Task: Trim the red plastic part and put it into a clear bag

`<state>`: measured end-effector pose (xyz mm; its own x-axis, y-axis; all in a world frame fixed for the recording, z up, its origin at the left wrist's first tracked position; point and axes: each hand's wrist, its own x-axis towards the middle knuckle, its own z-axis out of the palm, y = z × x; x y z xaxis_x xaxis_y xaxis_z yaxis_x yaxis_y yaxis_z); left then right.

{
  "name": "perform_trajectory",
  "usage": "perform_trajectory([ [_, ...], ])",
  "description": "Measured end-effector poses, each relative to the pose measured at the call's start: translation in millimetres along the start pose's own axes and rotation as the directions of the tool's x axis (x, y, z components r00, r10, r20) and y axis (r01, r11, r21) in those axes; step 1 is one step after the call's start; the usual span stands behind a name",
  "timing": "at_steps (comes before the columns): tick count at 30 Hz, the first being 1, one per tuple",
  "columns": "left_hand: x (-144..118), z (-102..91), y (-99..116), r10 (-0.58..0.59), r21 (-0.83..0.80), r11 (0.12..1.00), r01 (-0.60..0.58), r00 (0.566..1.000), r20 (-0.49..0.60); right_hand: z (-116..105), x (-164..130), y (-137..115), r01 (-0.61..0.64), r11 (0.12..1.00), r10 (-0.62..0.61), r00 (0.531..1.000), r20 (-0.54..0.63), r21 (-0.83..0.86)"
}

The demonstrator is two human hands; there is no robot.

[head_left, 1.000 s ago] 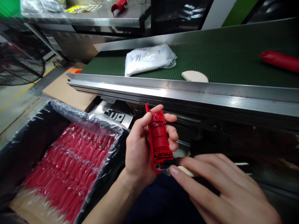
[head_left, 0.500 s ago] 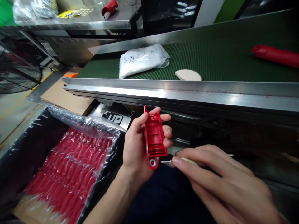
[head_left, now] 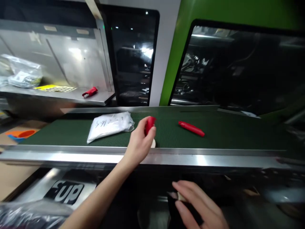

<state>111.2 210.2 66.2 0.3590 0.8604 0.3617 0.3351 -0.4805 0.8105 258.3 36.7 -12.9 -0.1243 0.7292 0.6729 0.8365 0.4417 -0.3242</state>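
Note:
My left hand (head_left: 141,140) is reached out over the green conveyor belt, its fingers closed round a red plastic housing (head_left: 150,125), most of which the hand hides. Just beneath it a pale rounded piece (head_left: 153,143) lies by the belt's near rail, partly covered. My right hand (head_left: 199,203) is low in front of the conveyor, pinching a small knife (head_left: 181,197) with a pale handle and a short blade that points left. Farther right on the belt rests another red plastic part (head_left: 191,128), long and narrow, apart from both hands.
A white plastic bag (head_left: 111,125) with handwriting lies on the conveyor belt (head_left: 166,136), behind a metal rail (head_left: 190,159). At the back left, a steel shelf (head_left: 100,98) carries a red part (head_left: 90,92) and a clear bag (head_left: 25,74). A green machine (head_left: 175,60) stands behind.
The view has tilted up and turned right. My left hand has carried the red housing from in front of the conveyor to above the belt. The knife stays in my right hand.

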Motion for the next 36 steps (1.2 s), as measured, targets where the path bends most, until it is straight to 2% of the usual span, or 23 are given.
perform_trajectory([
  [2, 33.9, 14.9, -9.9, 0.065, 0.166, 0.982, -0.086, 0.99, 0.128, -13.8, 13.4, 16.2, -0.023, 0.995, 0.02, 0.999, -0.031, -0.1],
  [4, 58.6, 31.4, -23.1, 0.086, 0.302, 0.94, -0.158, 0.967, 0.238, -27.9, 33.3, 42.8, -0.13, 0.961, 0.121, 0.991, -0.051, -0.244],
  [7, 80.4, 53.0, -41.8, 0.096, 0.433, 0.87, -0.237, 0.942, 0.321, -48.4, 69.8, 98.3, -0.322, 0.824, 0.328, 0.942, -0.072, -0.466],
  [9, 85.0, 60.0, -49.1, 0.122, 0.474, 0.832, -0.287, 0.929, 0.349, -59.4, 90.8, 134.9, -0.364, 0.764, 0.417, 0.909, -0.023, -0.532],
  [11, 81.6, 58.3, -50.2, 0.176, 0.485, 0.804, -0.343, 0.917, 0.358, -66.2, 104.0, 162.3, -0.363, 0.745, 0.472, 0.88, 0.057, -0.56],
  [13, 70.2, 48.7, -44.9, 0.246, 0.475, 0.788, -0.392, 0.907, 0.341, -68.4, 108.8, 177.3, -0.342, 0.759, 0.478, 0.871, 0.116, -0.554],
  [15, 52.1, 35.2, -34.1, 0.306, 0.452, 0.788, -0.418, 0.903, 0.302, -67.3, 108.2, 179.5, -0.308, 0.793, 0.426, 0.897, 0.118, -0.525],
  [17, 29.4, 22.5, -18.8, 0.346, 0.423, 0.799, -0.428, 0.902, 0.258, -65.1, 105.6, 170.2, -0.265, 0.837, 0.327, 0.944, 0.048, -0.48],
  [19, 4.1, 13.6, -0.5, 0.376, 0.391, 0.807, -0.442, 0.896, 0.237, -63.4, 102.9, 150.0, -0.209, 0.88, 0.201, 0.978, -0.065, -0.426],
  [22, -34.4, 7.2, 26.5, 0.397, 0.328, 0.832, -0.447, 0.894, 0.209, -64.4, 96.4, 101.1, -0.087, 0.93, 0.017, 0.98, -0.196, -0.356],
  [23, -47.0, 5.8, 33.3, 0.393, 0.296, 0.851, -0.434, 0.9, 0.189, -65.9, 92.7, 81.4, -0.028, 0.94, -0.041, 0.98, -0.195, -0.339],
  [25, -72.2, 2.9, 40.3, 0.381, 0.255, 0.873, -0.416, 0.908, 0.174, -68.7, 82.9, 41.8, 0.136, 0.948, -0.174, 0.978, -0.113, -0.289],
  [27, -97.7, 0.1, 37.5, 0.346, 0.132, 0.916, -0.38, 0.911, 0.222, -68.3, 71.7, 8.2, 0.255, 0.954, -0.261, 0.965, -0.018, -0.157],
  [28, -110.7, -0.8, 33.1, 0.314, 0.019, 0.944, -0.329, 0.915, 0.254, -65.7, 66.5, -4.4, 0.267, 0.961, -0.267, 0.964, 0.011, -0.074],
  [29, -123.6, -1.0, 27.7, 0.249, -0.105, 0.968, -0.228, 0.927, 0.279, -61.4, 62.1, -13.6, 0.252, 0.968, -0.252, 0.967, 0.042, 0.013],
  [30, -136.1, -0.4, 22.1, 0.144, -0.228, 0.97, -0.079, 0.947, 0.287, -55.5, 58.4, -19.7, 0.22, 0.97, -0.228, 0.971, 0.073, 0.101],
  [31, -148.0, 0.9, 17.0, -0.019, -0.328, 0.938, 0.113, 0.961, 0.278, -48.3, 55.4, -22.8, 0.156, 0.971, -0.181, 0.975, 0.13, 0.18],
  [32, -158.8, 2.6, 12.9, -0.207, -0.417, 0.856, 0.305, 0.942, 0.265, -40.2, 52.9, -23.8, 0.054, 0.97, -0.105, 0.973, 0.207, 0.238],
  [33, -168.2, 4.5, 9.9, -0.373, -0.497, 0.74, 0.454, 0.891, 0.26, -31.8, 50.7, -23.5, -0.07, 0.959, -0.011, 0.959, 0.282, 0.273],
  [34, -176.1, 6.3, 7.8, -0.501, -0.569, 0.605, 0.557, 0.822, 0.271, -23.4, 48.5, -22.7, -0.194, 0.935, 0.084, 0.935, 0.346, 0.296],
  [35, -182.6, 7.6, 6.5, -0.578, -0.638, 0.475, 0.606, 0.762, 0.292, -15.8, 46.3, -22.4, -0.313, 0.9, 0.177, 0.899, 0.4, 0.305],
  [36, -187.8, 8.4, 5.6, -0.61, -0.7, 0.369, 0.611, 0.728, 0.314, -9.1, 44.0, -23.0, -0.397, 0.863, 0.238, 0.865, 0.441, 0.313],
])
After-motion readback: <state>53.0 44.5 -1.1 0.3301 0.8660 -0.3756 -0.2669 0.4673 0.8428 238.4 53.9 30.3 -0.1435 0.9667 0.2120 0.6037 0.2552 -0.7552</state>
